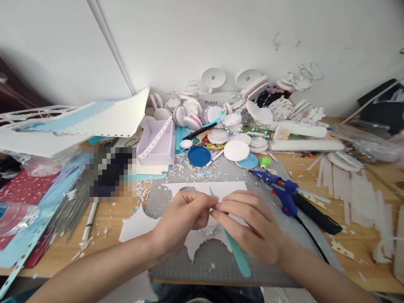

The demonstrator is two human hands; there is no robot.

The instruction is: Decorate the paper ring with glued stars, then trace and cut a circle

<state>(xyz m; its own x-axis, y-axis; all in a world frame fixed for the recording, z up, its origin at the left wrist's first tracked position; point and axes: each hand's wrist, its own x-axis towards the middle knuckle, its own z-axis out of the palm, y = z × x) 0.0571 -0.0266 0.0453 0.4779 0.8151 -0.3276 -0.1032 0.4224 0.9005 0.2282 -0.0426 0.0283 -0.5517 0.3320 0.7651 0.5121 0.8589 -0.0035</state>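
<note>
Teal strip (237, 254) slants between a person's two hands above a gray cutting mat (217, 266) on a cluttered bench (299, 162).

Slender and plain-surfaced, it tapers to a narrow far tip and broadens to a rounded near end. Fingers of the left hand (189, 208) and right hand (252, 221) are pinched closed on its upper part, over white paper (191, 243) with curved cut-outs; a blue glue gun (285, 191) lies at right.

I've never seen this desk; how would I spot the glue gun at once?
Start at the grey cutting mat and go to its right side, past the person's right hand. The blue glue gun lies there beside a long black object. Its pistol shape and black cord set it apart.
</note>
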